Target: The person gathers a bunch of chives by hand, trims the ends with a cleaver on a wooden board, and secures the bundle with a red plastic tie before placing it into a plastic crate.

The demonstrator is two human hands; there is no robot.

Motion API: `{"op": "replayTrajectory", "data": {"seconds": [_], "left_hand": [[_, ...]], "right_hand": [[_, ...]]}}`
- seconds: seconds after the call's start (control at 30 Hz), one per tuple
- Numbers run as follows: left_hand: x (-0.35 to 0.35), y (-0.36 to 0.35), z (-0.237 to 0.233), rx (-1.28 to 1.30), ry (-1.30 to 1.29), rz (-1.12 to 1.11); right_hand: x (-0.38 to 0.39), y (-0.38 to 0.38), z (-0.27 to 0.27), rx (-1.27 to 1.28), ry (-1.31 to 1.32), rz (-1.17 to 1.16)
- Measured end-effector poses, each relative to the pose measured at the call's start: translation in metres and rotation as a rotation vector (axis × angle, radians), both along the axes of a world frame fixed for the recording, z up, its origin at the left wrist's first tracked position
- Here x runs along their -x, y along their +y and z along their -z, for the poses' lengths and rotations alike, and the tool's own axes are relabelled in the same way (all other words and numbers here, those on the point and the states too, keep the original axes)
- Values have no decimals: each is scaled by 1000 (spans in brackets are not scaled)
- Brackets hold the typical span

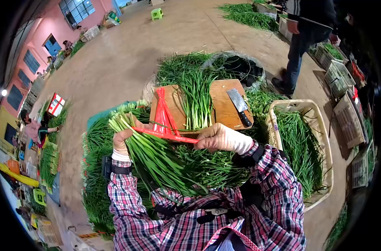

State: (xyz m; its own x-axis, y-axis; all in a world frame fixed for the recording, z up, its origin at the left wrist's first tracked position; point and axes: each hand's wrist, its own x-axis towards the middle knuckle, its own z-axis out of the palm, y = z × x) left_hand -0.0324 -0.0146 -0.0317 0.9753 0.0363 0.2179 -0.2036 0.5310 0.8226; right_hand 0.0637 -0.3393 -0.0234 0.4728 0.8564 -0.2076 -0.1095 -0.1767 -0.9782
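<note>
My left hand (122, 140) is closed round a bundle of green chives (157, 157), whose pale stem ends point up and left and whose leaves hang toward my chest. A printed red strap (165, 134) runs across the bundle to my right hand (215, 137), which pinches its end. Beyond my hands a wooden board (224, 100) carries a loose pile of chives (196, 100). More red straps (163, 111) lie on its left side. A cleaver (240, 104) with a black handle rests on the right side of the board.
A cream plastic crate (329, 167) of chives stands at my right. Heaped chives (98, 175) surround the board. A person in dark trousers (297, 54) stands beyond on the right. Along the right edge are more crates (348, 119). Other people (33, 127) sit at the far left.
</note>
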Motion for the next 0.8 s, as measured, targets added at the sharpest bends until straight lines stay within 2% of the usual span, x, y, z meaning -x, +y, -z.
{"op": "replayTrajectory", "data": {"seconds": [0.07,0.1,0.17,0.23,0.27,0.37,0.47,0.5,0.53,0.57,0.63,0.67,0.7,0.8], "left_hand": [[-3,22,24,-101,60,-58],[-4,21,21,-225,49,-85],[-13,39,46,-352,107,-32],[-10,14,22,-279,221,3],[-18,12,27,-353,132,12],[-35,-8,20,-350,116,139],[-35,1,33,-185,237,126],[-36,15,42,-155,230,142],[-35,28,53,-164,250,88],[-28,21,45,-20,298,-25],[-28,14,25,108,275,-241],[-26,16,18,203,255,-269],[-26,22,22,219,169,-372],[-22,44,21,223,72,-649]], "right_hand": [[-9,-6,0,26,-23,-25],[-15,-13,2,6,-14,-32],[-25,-29,-23,-8,-121,-34],[-38,-34,-30,87,-469,-34],[-45,-39,-43,199,-556,-45],[-68,-52,-55,258,-602,48],[-98,-92,-52,348,-536,407],[-113,-109,-44,347,-462,560],[-128,-122,-27,318,-472,600],[-134,-124,-23,403,-522,619],[-159,-130,35,315,-761,673],[-160,-123,46,503,-935,673],[-168,-122,82,325,-1036,739],[-184,-107,147,396,-1253,775]]}}
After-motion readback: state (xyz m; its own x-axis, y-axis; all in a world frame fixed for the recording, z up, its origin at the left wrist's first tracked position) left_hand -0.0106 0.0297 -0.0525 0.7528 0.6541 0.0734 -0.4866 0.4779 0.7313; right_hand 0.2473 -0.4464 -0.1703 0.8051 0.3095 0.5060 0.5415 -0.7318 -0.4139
